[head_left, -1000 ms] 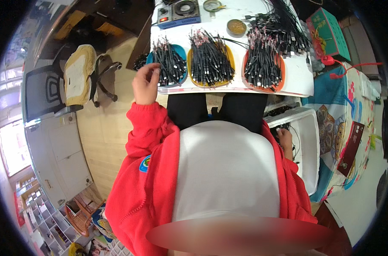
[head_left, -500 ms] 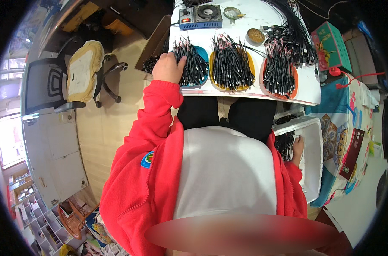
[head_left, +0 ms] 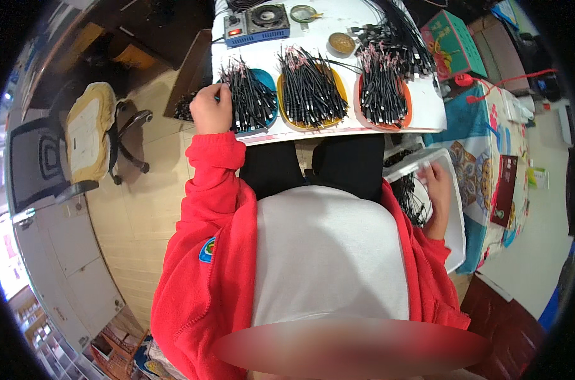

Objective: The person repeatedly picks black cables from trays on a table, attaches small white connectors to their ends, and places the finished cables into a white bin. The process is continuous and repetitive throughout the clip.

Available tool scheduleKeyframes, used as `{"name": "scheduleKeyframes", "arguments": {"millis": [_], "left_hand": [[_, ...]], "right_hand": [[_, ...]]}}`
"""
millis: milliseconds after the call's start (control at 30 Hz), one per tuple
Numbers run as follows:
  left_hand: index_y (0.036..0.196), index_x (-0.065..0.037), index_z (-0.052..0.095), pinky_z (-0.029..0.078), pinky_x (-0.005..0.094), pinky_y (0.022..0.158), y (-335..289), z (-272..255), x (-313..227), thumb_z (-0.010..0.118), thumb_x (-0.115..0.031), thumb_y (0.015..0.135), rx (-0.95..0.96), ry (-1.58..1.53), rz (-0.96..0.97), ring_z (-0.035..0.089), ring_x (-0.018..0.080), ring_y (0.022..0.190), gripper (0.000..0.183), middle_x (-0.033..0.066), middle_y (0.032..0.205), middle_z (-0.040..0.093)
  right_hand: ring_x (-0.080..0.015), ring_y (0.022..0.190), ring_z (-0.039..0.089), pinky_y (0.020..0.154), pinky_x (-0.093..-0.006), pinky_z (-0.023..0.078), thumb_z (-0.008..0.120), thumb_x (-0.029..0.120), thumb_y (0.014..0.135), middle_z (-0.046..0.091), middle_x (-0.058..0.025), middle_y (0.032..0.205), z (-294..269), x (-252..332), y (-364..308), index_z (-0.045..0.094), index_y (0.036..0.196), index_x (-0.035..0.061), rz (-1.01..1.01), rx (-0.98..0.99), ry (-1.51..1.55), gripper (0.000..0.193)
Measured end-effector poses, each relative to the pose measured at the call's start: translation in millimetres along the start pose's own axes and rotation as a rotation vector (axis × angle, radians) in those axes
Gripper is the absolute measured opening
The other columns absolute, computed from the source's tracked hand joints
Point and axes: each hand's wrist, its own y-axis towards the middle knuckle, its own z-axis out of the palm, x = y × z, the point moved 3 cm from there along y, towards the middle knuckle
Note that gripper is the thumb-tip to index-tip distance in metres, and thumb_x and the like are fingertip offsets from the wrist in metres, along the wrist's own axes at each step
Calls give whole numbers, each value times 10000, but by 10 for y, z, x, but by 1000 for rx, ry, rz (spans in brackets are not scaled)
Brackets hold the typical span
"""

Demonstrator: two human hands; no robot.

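My left hand is closed beside the left end of the table, with its thumb side toward the black cables piled in a blue tray. Whatever its fingers hold, if anything, is hidden. Similar short black cables with pinkish ends fill a yellow tray, and another bundle lies in an orange tray. My right hand hovers over a white foam box, its fingers partly stretched and apart. Loose black cables lie in that box.
A blue heating device, a glass dish and a small round tin stand behind the trays. Long black cables spread over the table's far right. A cardboard box adjoins the left edge; an office chair stands farther left.
My right hand has risen from inside the foam box and moved toward the table. The left hand has pulled slightly left from the blue tray's cables. The whole view has shifted.
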Motion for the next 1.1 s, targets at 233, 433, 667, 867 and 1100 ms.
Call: {"name": "scheduleKeyframes", "arguments": {"millis": [233,433,667,867,1100], "left_hand": [[881,17,684,471,287,613,50,-68,-60,639,-150,833,-82,-302,-35,599,157,615,179,132,713,642],[1003,62,591,425,216,628,-39,-222,-277,514,-97,938,194,-1113,-268,517,96,679,188,43,820,597],[1079,-1,525,227,179,427,-389,-191,-708,411,-161,986,618,-1439,-494,281,34,477,218,-19,631,382],[1072,7,528,239,175,425,-491,-239,-800,470,-150,961,574,-1447,-452,301,26,471,200,5,620,476],[1025,48,565,285,159,459,-527,-225,-900,538,-71,918,374,-1306,-337,356,25,492,162,91,734,610]], "right_hand": [[-122,589,552,563,-265,445,562,153,895,612,-73,705,1022,2122,690,598,971,-21,-494,32,-107,193],[-352,735,635,709,-412,506,592,217,784,642,-201,758,1411,2421,1383,680,783,0,-380,-24,-417,235],[-350,725,638,706,-421,507,607,242,761,642,-196,749,1596,2384,1452,691,779,20,-298,1,-513,238],[-205,601,656,606,-329,512,643,203,768,660,-124,656,1609,2316,1491,685,804,12,-267,57,-228,199],[-117,541,584,522,-257,449,617,124,813,622,-80,622,1602,2316,1491,630,857,-34,-307,57,-178,164]]}}
